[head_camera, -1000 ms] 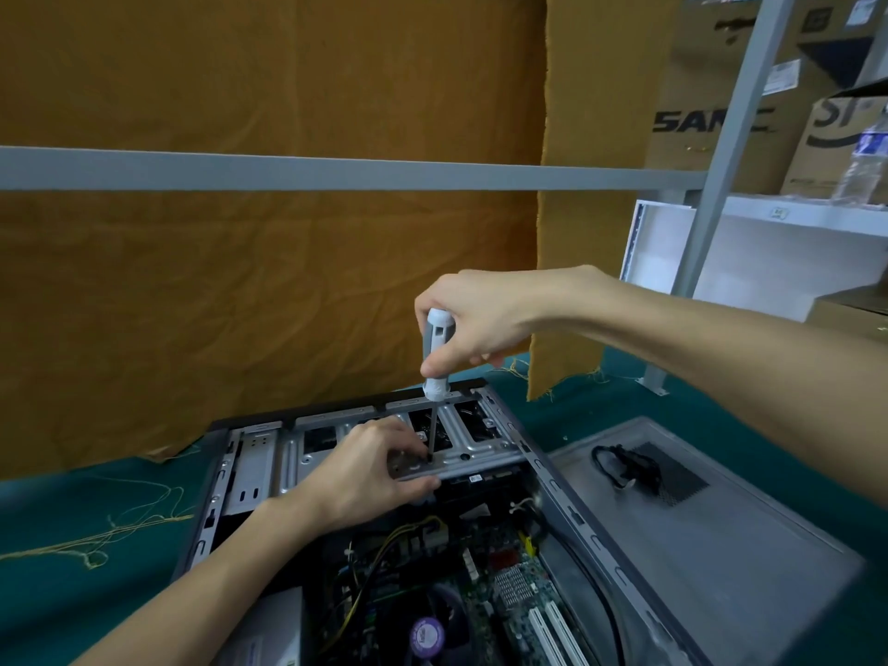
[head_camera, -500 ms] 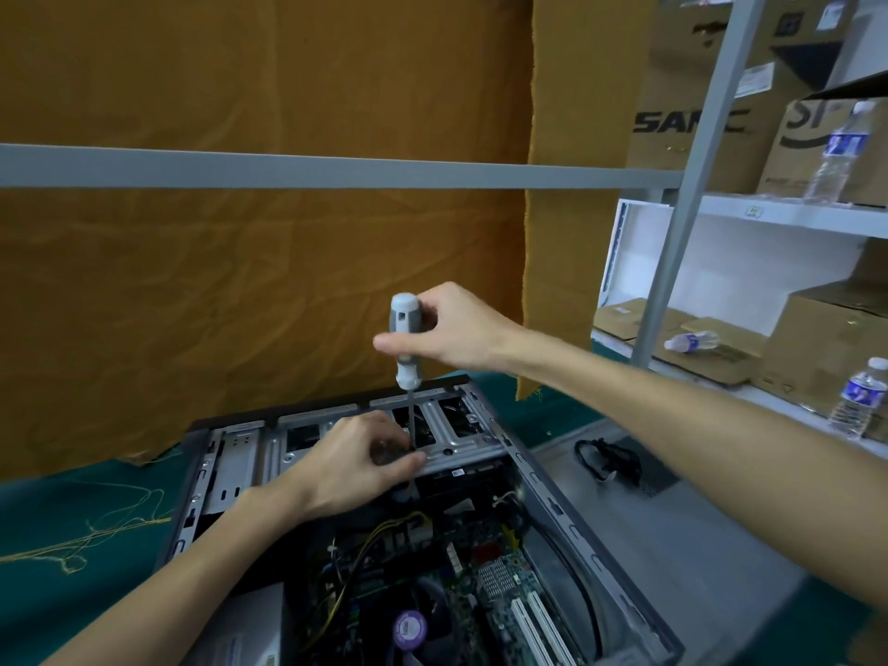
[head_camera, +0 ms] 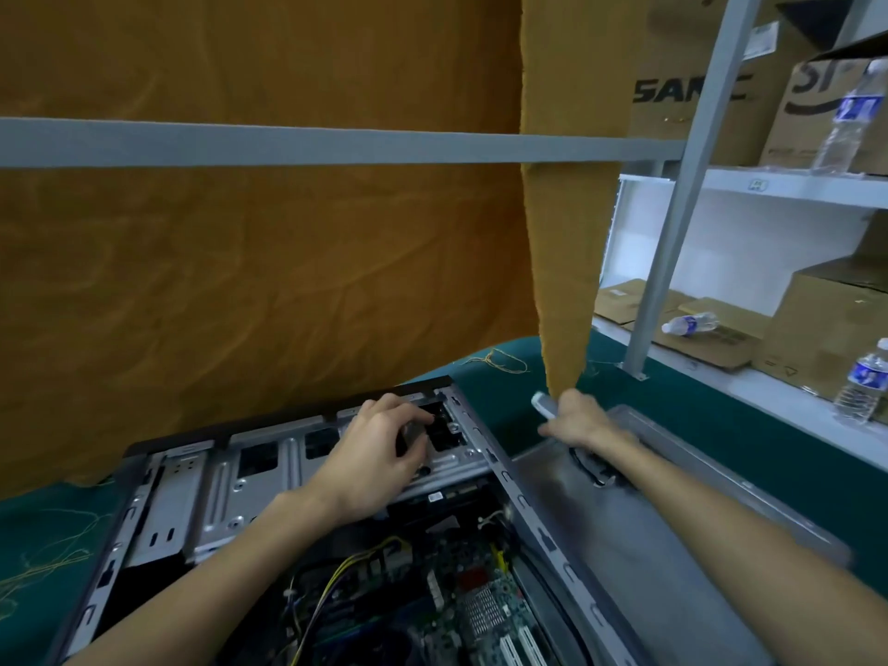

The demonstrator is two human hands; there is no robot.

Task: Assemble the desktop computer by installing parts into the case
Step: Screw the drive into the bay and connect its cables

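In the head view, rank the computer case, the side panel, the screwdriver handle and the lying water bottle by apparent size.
1. computer case
2. side panel
3. lying water bottle and screwdriver handle: they look alike, and the hand hides part of the handle, so unranked.

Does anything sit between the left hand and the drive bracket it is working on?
Nothing visible does. The left hand rests directly on the drive bracket at the case's front. The right hand holds the screwdriver off to the side, over the side panel.

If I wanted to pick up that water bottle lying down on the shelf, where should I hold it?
Probably around the middle of the water bottle, coming down from above. It lies on its side on flat cardboard, so its round body faces up with open room over it.
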